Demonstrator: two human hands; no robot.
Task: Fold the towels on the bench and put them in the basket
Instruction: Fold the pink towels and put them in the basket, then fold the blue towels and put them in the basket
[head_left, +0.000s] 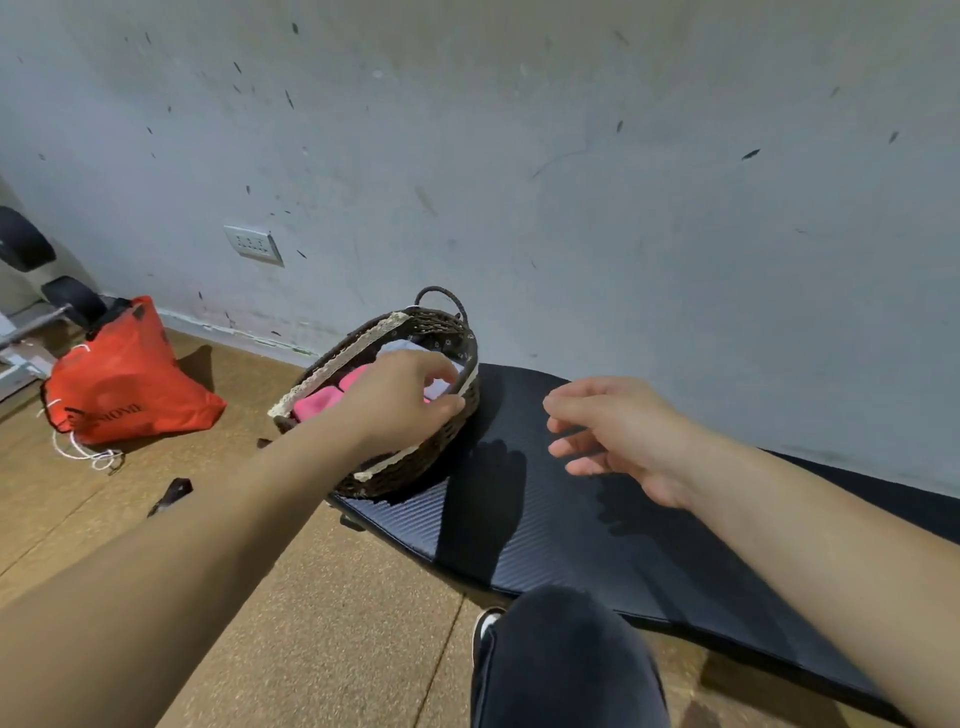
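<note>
Left hand curling over white towel in basket, pinch unclear | right hand hovering slack, empty, 3 o'clock | advising pressing it flat, pink towel at 9 o'clock

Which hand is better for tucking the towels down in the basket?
Left, probably. The left hand is over the basket, right at the pale towel; the right hand hovers over the bench.

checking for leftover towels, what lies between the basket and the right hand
In the head view, only bare black bench lies between the basket and the right hand.
</note>
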